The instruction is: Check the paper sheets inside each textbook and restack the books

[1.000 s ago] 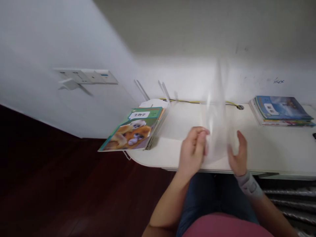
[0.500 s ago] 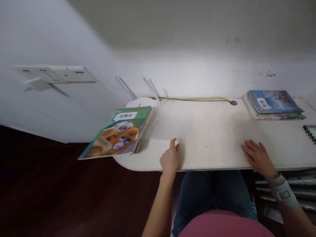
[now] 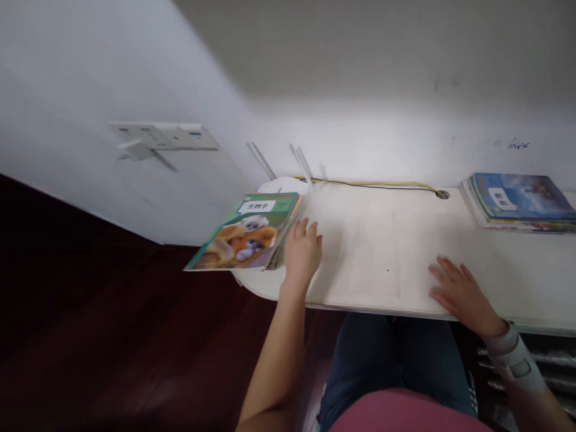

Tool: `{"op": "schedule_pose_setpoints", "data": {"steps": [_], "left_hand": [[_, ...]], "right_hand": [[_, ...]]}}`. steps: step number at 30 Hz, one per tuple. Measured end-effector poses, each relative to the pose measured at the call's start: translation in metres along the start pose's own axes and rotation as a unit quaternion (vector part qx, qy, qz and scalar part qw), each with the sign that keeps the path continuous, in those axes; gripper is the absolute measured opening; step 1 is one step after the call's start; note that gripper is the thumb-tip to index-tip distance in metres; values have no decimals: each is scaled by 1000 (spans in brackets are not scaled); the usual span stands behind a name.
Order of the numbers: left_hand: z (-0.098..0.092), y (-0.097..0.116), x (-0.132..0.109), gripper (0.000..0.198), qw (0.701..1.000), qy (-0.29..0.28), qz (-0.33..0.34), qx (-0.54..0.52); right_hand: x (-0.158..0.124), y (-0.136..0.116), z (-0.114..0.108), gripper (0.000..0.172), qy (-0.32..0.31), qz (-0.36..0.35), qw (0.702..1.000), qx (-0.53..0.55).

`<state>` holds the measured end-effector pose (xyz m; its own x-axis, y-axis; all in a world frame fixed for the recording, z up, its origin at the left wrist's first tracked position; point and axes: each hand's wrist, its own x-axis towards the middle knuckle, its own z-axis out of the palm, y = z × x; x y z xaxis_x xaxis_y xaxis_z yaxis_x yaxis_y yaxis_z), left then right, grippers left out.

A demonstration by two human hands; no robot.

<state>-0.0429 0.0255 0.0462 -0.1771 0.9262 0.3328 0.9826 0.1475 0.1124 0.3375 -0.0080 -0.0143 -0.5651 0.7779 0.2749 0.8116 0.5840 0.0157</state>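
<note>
My left hand (image 3: 302, 252) hovers at the right side of a stack of textbooks (image 3: 245, 234), its fingers somewhat apart and nothing in it. The top textbook has a green cover with orange and white monkeys, and the stack overhangs the left end of the white desk (image 3: 360, 252). Whether my fingertips touch the stack I cannot tell. My right hand (image 3: 463, 294) is over the desk's front part with fingers spread, holding nothing. A grey band with a small rectangular patch wraps the right wrist. At the back right lies another pile of books (image 3: 524, 201) with a blue cover on top.
Behind the left stack stands a white router-like device (image 3: 283, 185) with upright antennas. Yellow and black cables (image 3: 382, 183) run along the wall to a round hole (image 3: 443, 194) in the desk. A plug sits in the wall socket panel (image 3: 164, 137) on the left.
My left hand has moved left and forward to the textbook stack, its fingers spreading from a pointing shape. My right hand has shifted slightly left. The view has swung left.
</note>
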Motion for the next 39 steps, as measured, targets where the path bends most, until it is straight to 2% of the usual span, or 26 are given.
{"op": "schedule_pose_setpoints", "data": {"steps": [3,5,7,9,11,13,16,19,22,25,28,30,32,34,37,39], "left_hand": [[-15,-32,19,42,997,7,-60,55],[-18,-57,24,44,991,-9,-105,79],[-14,-77,22,47,986,-54,-133,90],[-7,-88,13,51,978,-106,-143,105],[-2,-90,2,56,973,-128,-139,133],[0,-87,-7,55,971,-125,-133,153],[-9,-86,-9,47,970,-155,-132,135],[-30,-92,0,36,965,-181,-151,117],[-64,-94,6,37,963,-133,-200,124],[-102,-79,-3,37,966,-15,-235,106],[-129,-49,-18,33,983,68,-173,-12],[-133,-23,-23,36,977,108,-101,-153],[-124,6,-22,39,942,134,-29,-307],[-103,37,-17,39,883,106,20,-456],[-61,82,-17,39,775,-30,34,-630],[-31,102,-24,40,729,-98,13,-677]], "right_hand": [[10,-20,4,43,-8,-38,999,16],[11,-26,7,43,-9,-43,999,16],[11,-27,12,42,-3,-40,999,17],[10,-26,17,43,6,-42,999,20],[8,-24,23,45,12,-48,999,20],[7,-24,28,46,15,-53,998,17],[6,-23,32,47,17,-58,998,14],[7,-22,34,47,22,-59,998,19],[8,-22,32,47,27,-56,998,27],[10,-25,29,46,24,-54,998,32],[11,-28,25,45,13,-47,998,39],[13,-28,23,45,11,-38,998,54],[14,-26,22,45,16,-35,995,92],[15,-19,21,47,33,-22,988,151],[15,-1,23,47,68,39,980,183],[11,11,25,45,61,69,987,131]]}}
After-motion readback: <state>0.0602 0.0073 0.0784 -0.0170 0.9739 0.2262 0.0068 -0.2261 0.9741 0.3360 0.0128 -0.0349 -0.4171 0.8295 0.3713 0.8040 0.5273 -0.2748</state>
